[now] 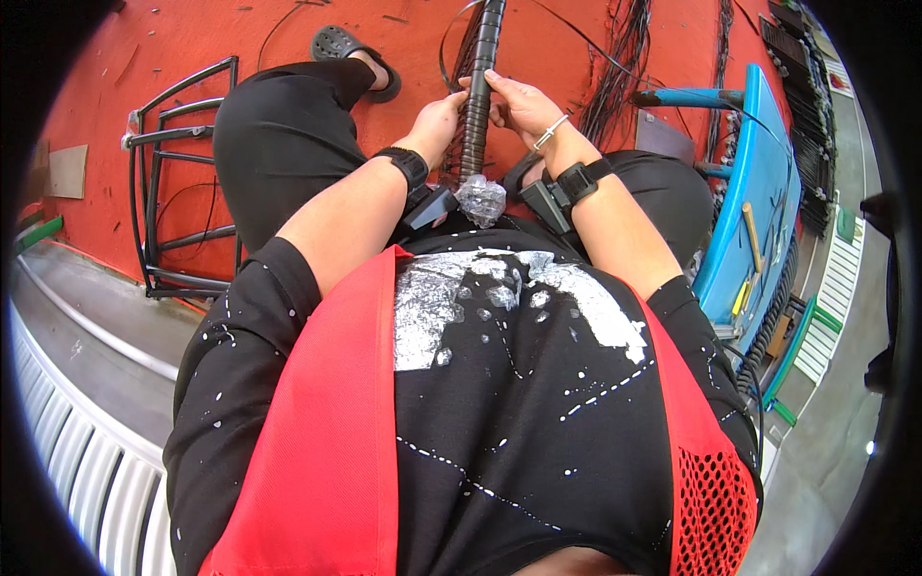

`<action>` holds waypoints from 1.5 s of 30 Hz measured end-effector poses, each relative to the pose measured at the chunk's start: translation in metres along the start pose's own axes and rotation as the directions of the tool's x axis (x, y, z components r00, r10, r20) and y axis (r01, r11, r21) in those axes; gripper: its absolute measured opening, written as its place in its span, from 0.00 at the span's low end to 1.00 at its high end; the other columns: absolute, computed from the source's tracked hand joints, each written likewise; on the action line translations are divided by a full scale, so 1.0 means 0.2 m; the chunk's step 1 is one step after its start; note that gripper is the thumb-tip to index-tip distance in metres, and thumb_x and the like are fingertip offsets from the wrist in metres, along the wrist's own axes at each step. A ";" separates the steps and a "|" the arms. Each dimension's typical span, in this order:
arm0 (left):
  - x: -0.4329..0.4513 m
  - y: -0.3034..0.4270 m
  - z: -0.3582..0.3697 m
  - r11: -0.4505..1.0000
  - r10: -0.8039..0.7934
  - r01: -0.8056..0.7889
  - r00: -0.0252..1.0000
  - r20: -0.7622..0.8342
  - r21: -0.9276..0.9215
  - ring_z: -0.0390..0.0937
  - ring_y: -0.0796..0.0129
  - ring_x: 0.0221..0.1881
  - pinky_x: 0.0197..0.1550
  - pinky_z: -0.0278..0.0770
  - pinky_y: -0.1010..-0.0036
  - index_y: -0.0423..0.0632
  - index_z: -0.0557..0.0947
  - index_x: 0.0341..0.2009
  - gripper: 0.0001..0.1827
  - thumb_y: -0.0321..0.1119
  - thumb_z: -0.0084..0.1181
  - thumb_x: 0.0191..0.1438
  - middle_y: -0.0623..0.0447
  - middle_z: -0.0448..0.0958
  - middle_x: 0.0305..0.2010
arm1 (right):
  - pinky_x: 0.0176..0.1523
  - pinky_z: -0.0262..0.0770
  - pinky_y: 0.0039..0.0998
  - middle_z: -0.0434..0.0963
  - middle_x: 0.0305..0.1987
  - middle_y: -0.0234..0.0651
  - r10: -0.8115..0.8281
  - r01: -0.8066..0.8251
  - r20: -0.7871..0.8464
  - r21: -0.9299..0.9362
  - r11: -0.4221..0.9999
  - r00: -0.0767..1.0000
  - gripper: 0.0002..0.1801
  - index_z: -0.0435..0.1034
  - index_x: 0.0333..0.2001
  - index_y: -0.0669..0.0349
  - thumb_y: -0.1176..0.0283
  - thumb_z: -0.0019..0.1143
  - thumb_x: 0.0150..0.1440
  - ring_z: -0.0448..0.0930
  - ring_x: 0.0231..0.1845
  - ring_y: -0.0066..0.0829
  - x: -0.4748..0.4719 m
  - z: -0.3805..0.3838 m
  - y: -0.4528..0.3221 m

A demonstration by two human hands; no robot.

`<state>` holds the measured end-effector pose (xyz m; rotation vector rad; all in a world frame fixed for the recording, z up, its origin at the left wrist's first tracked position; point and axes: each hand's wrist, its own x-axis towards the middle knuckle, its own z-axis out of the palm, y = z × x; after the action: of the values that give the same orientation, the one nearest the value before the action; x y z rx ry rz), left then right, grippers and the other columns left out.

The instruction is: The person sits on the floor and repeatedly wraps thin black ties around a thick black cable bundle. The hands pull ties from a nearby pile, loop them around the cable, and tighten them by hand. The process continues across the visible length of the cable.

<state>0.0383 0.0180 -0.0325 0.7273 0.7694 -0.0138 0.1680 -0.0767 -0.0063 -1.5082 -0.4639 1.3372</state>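
A long bar wound with dark flat strip [473,137] points away from me between my knees. Clear crumpled plastic [481,201] covers its near end. My left hand [438,126] grips the bar from the left, its fingertips partly hidden behind it. From the right, my right hand [524,108] holds the same bar, thumb lying on top of the winding and other fingers curled beside it. Loose dark strands [454,147] hang along the bar's left side. A thin dark strip [448,43] loops out near the bar's far part.
A black metal frame [151,209] lies on the red floor covering [288,36] at left. Bundles of dark strips [623,65] lie ahead to the right. A blue stool or small table [756,187] on its side has a hammer [753,234] against it. White slatted furniture [94,461] stands behind left.
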 end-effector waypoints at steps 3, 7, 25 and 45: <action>0.00 0.02 0.00 0.999 -0.031 0.031 0.998 0.056 -0.009 0.68 0.69 0.42 0.46 0.62 0.73 0.45 0.78 0.41 0.17 0.42 0.41 0.62 0.54 0.75 0.38 | 0.31 0.63 0.15 0.78 0.35 0.24 0.042 -0.047 0.043 0.110 0.993 0.998 0.21 0.75 0.48 0.59 0.57 0.40 0.66 0.69 0.27 0.13 0.01 -0.02 0.01; -0.02 0.02 -0.01 0.999 -0.035 0.031 0.993 0.113 0.036 0.67 0.68 0.48 0.54 0.57 0.69 0.47 0.79 0.42 0.17 0.43 0.42 0.62 0.54 0.76 0.41 | 0.31 0.63 0.16 0.78 0.36 0.25 -0.055 0.059 0.098 -0.036 0.998 0.994 0.22 0.74 0.49 0.60 0.56 0.39 0.66 0.68 0.26 0.14 0.01 -0.04 0.01; 0.11 -0.03 -0.05 0.816 0.104 0.043 0.970 -0.218 0.576 0.77 0.63 0.35 0.39 0.70 0.71 0.37 0.82 0.38 0.27 0.52 0.46 0.59 0.46 0.80 0.33 | 0.36 0.71 0.31 0.77 0.26 0.38 -0.370 0.257 -0.040 -0.650 0.715 0.928 0.24 0.76 0.32 0.63 0.50 0.51 0.59 0.76 0.28 0.33 0.01 -0.05 0.00; -0.06 -0.01 0.03 0.715 0.499 -0.458 0.863 0.073 0.528 0.78 0.65 0.36 0.39 0.73 0.71 0.35 0.80 0.42 0.22 0.45 0.55 0.57 0.43 0.81 0.34 | 0.30 0.69 0.28 0.73 0.19 0.32 -0.001 -0.052 -0.082 -0.641 0.766 0.997 0.31 0.77 0.25 0.63 0.41 0.55 0.53 0.72 0.22 0.23 0.03 -0.11 -0.14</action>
<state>0.0330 0.0108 -0.0234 1.4608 0.6264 0.2887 0.1991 -0.0712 0.0117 -2.1264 -0.9258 1.1838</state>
